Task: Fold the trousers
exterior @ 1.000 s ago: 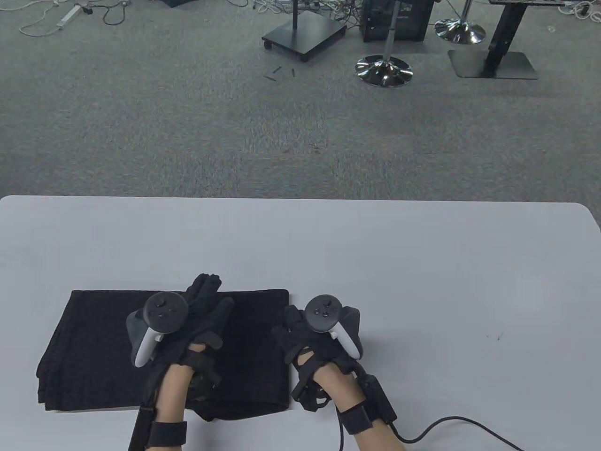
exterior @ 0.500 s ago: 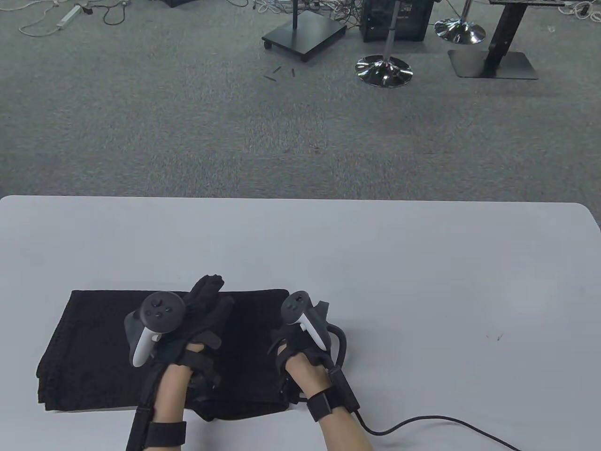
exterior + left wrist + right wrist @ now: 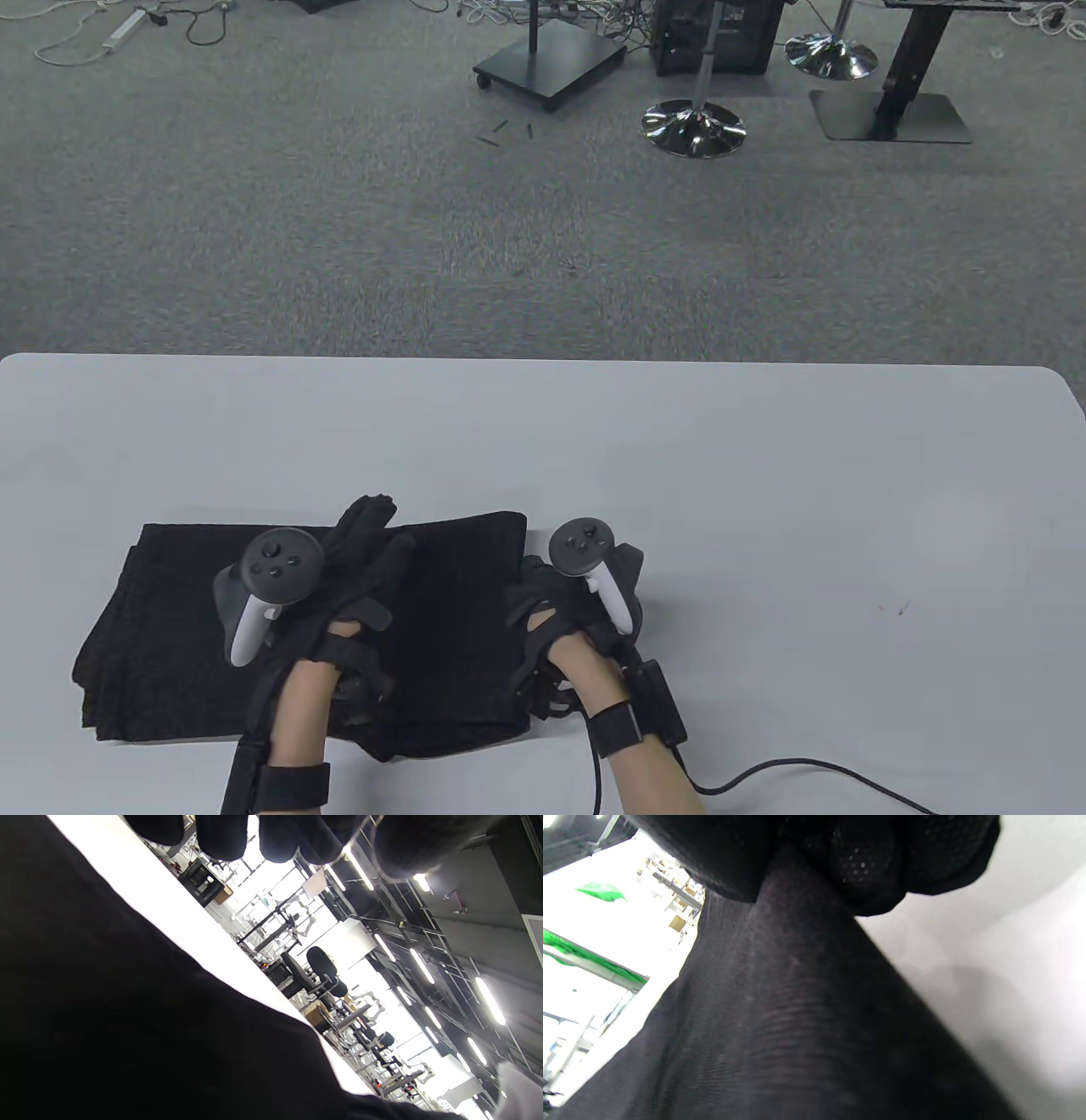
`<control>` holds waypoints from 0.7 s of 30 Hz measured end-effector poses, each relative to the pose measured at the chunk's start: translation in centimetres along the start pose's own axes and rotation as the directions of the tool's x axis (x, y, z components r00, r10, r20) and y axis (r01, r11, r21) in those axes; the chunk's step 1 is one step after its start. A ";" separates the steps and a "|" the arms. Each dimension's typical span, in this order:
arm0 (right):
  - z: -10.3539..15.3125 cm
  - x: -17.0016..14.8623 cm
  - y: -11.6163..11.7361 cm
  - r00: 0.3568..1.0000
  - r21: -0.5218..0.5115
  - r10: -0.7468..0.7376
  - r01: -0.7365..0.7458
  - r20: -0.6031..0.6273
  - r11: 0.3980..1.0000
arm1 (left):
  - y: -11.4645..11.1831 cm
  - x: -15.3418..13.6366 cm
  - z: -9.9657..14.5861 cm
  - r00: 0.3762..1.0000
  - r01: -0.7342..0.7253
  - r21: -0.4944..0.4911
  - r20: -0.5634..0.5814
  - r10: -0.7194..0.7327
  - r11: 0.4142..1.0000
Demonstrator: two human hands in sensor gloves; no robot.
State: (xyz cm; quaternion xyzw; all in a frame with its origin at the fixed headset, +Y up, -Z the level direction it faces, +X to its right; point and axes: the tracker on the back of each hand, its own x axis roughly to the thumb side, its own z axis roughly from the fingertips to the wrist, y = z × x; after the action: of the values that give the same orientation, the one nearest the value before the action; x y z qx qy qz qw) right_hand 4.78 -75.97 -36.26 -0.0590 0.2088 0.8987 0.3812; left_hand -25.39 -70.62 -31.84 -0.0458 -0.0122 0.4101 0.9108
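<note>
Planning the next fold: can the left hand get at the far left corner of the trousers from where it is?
Probably yes. The left hand rests flat on the trousers, and only bare cloth lies between it and that corner.

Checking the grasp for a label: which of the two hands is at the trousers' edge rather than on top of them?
The right hand, at the right edge of the black trousers. The left hand lies over their middle, fingers extended.

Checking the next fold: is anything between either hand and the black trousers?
Nothing visible. The left hand rests flat on the trousers, and the right hand grips their right edge. The bare white table lies beyond.
</note>
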 end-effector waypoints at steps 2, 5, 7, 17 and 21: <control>0.1 -1.3 -2.6 0.997 0.006 -0.068 0.068 -0.026 0.998 | 0.0 0.3 0.0 1.000 0.014 0.002 0.005 -0.014 1.000; 0.6 -3.7 -6.6 0.985 -0.036 -0.152 0.150 -0.078 0.988 | -0.1 0.8 0.0 0.999 0.045 -0.002 0.011 -0.045 0.999; 1.4 -5.8 -10.5 0.976 -0.107 -0.187 0.175 -0.113 0.979 | -0.3 1.2 0.0 0.998 0.064 -0.008 0.017 -0.064 0.998; 7.1 -8.2 -23.7 0.951 -0.467 0.023 -0.171 -0.307 0.868 | -0.6 1.9 0.1 0.996 0.087 -0.018 0.032 -0.086 0.996; 8.6 -6.0 -25.4 0.898 -0.511 0.193 -0.389 -0.394 0.766 | -0.7 2.1 0.0 0.994 0.101 -0.025 0.034 -0.100 0.995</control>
State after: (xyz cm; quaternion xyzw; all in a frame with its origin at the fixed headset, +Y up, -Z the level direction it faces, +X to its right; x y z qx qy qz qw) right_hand 27.48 -60.51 -35.23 -0.2827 -0.0087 0.9457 0.1601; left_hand -23.46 -69.56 -31.79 -0.0508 -0.0347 0.3641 0.9293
